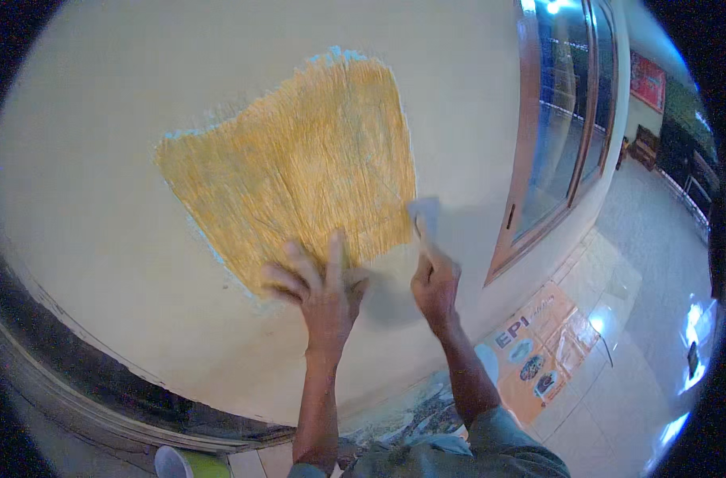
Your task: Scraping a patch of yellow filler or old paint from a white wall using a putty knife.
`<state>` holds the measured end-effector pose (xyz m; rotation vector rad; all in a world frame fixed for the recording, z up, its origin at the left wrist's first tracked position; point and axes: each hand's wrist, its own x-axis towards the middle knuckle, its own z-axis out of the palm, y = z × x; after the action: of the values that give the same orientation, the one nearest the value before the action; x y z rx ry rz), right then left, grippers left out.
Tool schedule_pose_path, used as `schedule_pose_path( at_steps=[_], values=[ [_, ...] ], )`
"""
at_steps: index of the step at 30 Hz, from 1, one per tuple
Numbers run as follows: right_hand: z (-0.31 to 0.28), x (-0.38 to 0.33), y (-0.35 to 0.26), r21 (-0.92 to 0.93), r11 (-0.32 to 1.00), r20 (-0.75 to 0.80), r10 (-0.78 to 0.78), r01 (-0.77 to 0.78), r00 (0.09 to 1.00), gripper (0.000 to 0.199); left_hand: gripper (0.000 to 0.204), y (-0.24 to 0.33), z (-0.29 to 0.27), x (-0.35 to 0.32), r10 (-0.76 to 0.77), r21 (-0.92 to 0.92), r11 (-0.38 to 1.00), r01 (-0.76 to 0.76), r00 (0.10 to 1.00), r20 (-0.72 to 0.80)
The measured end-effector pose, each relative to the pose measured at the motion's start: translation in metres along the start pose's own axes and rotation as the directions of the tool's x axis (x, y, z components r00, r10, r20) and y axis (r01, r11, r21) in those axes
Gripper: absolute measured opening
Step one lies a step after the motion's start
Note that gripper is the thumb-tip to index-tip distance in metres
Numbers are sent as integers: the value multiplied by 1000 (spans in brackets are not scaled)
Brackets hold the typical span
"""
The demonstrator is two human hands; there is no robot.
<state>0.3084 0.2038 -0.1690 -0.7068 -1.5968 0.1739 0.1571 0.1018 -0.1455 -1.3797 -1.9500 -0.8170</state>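
A wrinkled yellow-orange sheet (307, 159) covers part of the pale wall (458, 103), with whitish-blue paste or paint along its edges. My left hand (323, 291) has its fingers spread over the sheet's lower edge and appears to hold nothing; its fingertips are slightly blurred. In my right hand (438, 288) is a putty knife (424, 215), gripped by the handle. Its wide, light blade, smeared by motion, lies at the sheet's lower right edge. Whether the blade touches the sheet or the bare wall beside it, I cannot tell.
To the right is a wood-framed window (558, 119). Below it an orange printed banner (542, 350) covers part of the tiled floor (610, 414). A white and green bucket (191, 462) stands at the lower left, near a dark ledge (140, 398) along the wall's base.
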Motion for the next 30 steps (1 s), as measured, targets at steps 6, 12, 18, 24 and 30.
schedule_pose_path(
  at_steps=[6,12,18,24,30],
  values=[
    [-16,53,-25,-30,1000,-20,-3,2,1000,52,110,37,-37,84,278,28,960,-277,952,-126],
    [-12,-24,14,-80,997,40,11,-8,999,53,133,55,-64,120,327,117,942,-316,941,-86],
    [-28,56,-17,-40,999,34,25,-24,999,67,145,61,-64,122,299,217,933,-288,954,-18],
    [-20,-5,13,-117,989,105,106,-94,989,73,151,67,-59,122,296,215,934,-286,955,-15],
    [-18,-34,30,-139,990,128,59,-41,990,69,154,70,-59,121,236,293,929,-225,972,-1]
  ],
)
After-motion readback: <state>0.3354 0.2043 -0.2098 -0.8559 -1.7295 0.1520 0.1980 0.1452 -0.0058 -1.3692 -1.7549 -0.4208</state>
